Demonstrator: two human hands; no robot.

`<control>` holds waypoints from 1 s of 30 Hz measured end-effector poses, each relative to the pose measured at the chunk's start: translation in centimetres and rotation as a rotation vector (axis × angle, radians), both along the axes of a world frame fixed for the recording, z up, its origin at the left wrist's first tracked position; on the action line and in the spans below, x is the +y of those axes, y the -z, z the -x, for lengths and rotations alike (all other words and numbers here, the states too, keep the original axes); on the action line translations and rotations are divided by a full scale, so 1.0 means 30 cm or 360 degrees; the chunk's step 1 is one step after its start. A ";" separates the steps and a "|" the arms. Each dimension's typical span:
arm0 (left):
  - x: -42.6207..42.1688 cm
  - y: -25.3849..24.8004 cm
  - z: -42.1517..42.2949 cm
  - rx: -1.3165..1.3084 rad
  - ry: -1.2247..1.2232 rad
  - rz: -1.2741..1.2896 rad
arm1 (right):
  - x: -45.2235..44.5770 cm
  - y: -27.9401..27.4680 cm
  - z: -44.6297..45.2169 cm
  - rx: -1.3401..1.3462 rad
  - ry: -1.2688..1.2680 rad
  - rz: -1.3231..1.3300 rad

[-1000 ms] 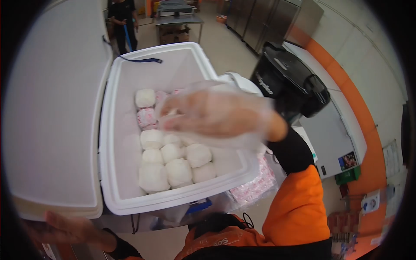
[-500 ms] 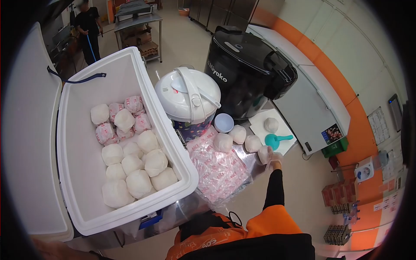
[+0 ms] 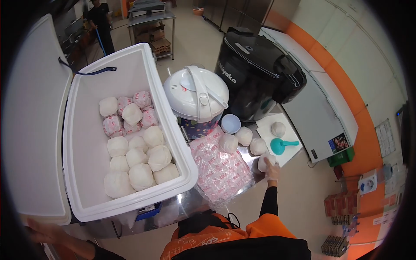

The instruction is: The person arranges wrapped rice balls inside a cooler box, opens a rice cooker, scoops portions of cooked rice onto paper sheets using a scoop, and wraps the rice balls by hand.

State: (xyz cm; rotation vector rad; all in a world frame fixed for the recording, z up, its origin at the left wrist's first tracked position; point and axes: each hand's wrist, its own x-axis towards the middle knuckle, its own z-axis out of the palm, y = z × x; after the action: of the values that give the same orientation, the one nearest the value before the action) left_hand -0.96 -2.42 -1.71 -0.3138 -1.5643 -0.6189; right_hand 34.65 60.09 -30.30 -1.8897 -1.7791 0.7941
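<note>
My right hand (image 3: pixel 272 170), in a clear glove, grips a white wrapped ball (image 3: pixel 262 164) at the right end of the metal table. Beside it, several more wrapped balls (image 3: pixel 244 136) stand in a row. A teal scoop (image 3: pixel 278 146) and another ball (image 3: pixel 278 129) lie on a white sheet (image 3: pixel 291 151). My left hand (image 3: pixel 45 233) is at the lower left by the raised cooler lid (image 3: pixel 37 130), fingers stretched out and partly in shadow. Inside the white cooler (image 3: pixel 84 186) sit several white balls (image 3: pixel 138 177) and several in pink-printed wrap (image 3: pixel 142 99).
A rice cooker (image 3: pixel 196 95) with a white rice paddle (image 3: pixel 208 92) on its lid stands beside the cooler. Near it are a black Miyako container (image 3: pixel 255 69), a blue bowl (image 3: pixel 230 124) and pink-printed plastic sheets (image 3: pixel 221 173). Behind, a person (image 3: pixel 100 26) holds a blue pole.
The view has shifted, so the table's things sit slightly to the right. My left hand has come further into view at the lower left. My right hand is still at the ball.
</note>
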 end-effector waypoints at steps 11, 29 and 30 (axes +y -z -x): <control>0.204 -0.057 -0.069 -0.0051 0.0129 -0.0091 | -0.444 -1.100 0.650 0.1504 -0.1674 0.0097; 0.180 -0.063 -0.052 0.0000 0.0099 0.0128 | -0.703 -0.472 1.644 -0.1164 -0.3015 0.0038; 0.178 -0.061 -0.049 -0.0001 0.0113 0.0126 | -0.696 -0.475 1.642 -0.1175 -0.2995 0.0080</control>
State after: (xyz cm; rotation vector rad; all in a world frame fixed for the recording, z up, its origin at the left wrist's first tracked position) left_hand 0.51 2.93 0.13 -0.4301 -1.5861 -0.6128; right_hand -14.59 39.20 -16.06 0.2055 -3.7673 0.4909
